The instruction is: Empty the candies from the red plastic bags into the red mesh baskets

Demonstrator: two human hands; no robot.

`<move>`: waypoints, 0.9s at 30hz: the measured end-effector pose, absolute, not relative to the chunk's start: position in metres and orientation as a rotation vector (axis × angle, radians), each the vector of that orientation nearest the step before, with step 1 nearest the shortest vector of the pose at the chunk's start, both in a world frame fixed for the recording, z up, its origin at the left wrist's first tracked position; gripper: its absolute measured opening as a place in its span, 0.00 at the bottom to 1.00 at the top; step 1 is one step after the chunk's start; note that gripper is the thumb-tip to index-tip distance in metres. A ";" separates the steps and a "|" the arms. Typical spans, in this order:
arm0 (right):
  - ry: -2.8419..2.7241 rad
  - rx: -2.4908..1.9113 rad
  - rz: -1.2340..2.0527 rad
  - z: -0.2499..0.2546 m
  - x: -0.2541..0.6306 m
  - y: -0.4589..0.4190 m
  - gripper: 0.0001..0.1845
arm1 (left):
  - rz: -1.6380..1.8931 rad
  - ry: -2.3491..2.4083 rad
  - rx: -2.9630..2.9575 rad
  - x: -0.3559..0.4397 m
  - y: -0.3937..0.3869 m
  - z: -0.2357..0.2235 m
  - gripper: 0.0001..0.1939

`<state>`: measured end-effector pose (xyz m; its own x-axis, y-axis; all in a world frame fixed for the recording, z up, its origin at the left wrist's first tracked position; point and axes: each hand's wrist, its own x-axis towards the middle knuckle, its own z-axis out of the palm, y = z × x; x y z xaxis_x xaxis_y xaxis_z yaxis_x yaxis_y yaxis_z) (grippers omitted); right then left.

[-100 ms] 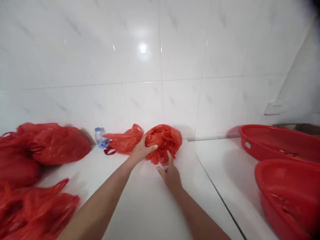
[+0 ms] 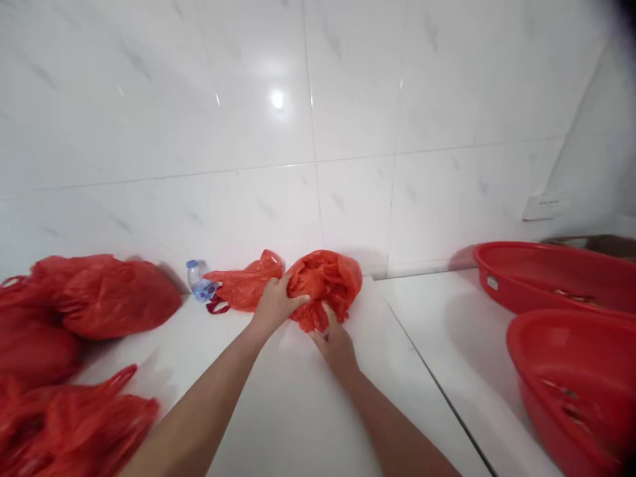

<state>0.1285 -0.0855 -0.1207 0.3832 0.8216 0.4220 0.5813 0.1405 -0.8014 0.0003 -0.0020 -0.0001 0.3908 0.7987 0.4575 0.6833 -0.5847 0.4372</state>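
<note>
A crumpled red plastic bag (image 2: 340, 271) lies on the white tabletop against the tiled wall, its mouth facing me. My left hand (image 2: 275, 306) grips the left side of this bag, thumb over the rim and the other fingers partly hidden. At the front rim, my right hand (image 2: 336, 344) pinches the gathered plastic between thumb and fingers. A small pale patch shows by the right thumb, too small to make out. Just left of my left hand lies a flatter red plastic bag (image 2: 243, 286), next to a clear water bottle (image 2: 200, 281) with a blue cap.
Full red bags (image 2: 124, 298) sit on the left, with another looped-handle red bag (image 2: 84, 424) nearer me. Two red plastic basins (image 2: 501, 281) stand on the right, small items inside. A dark seam (image 2: 437, 384) divides the white tabletop. A wall socket (image 2: 541, 207) is at right.
My right hand has moved slightly left and its thumb and fingers have closed onto the bag's front rim. The left hand keeps its hold. The view has tilted slightly.
</note>
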 end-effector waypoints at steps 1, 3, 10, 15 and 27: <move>-1.306 -1.544 0.260 -0.122 0.129 -0.082 0.24 | 0.997 1.371 2.550 0.001 -0.002 0.000 0.35; -1.307 -1.540 0.235 -0.124 0.131 -0.077 0.13 | 1.078 1.381 2.775 0.006 0.001 -0.001 0.40; -1.406 -1.479 0.267 -0.130 0.134 -0.090 0.09 | 0.464 1.087 3.177 0.032 0.031 -0.020 0.34; -1.549 -1.368 0.438 -0.129 0.148 -0.129 0.11 | 0.501 1.170 3.147 0.038 0.051 -0.028 0.31; -1.566 -1.447 0.987 -0.128 0.148 -0.246 0.08 | 0.734 1.440 3.005 0.069 0.058 -0.052 0.21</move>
<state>0.1476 -0.2460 -0.1280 -0.0571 0.9978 0.0339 0.3996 0.0539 -0.9151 0.0686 0.0583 -0.0519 0.5594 0.6724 0.4848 0.7872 -0.6141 -0.0566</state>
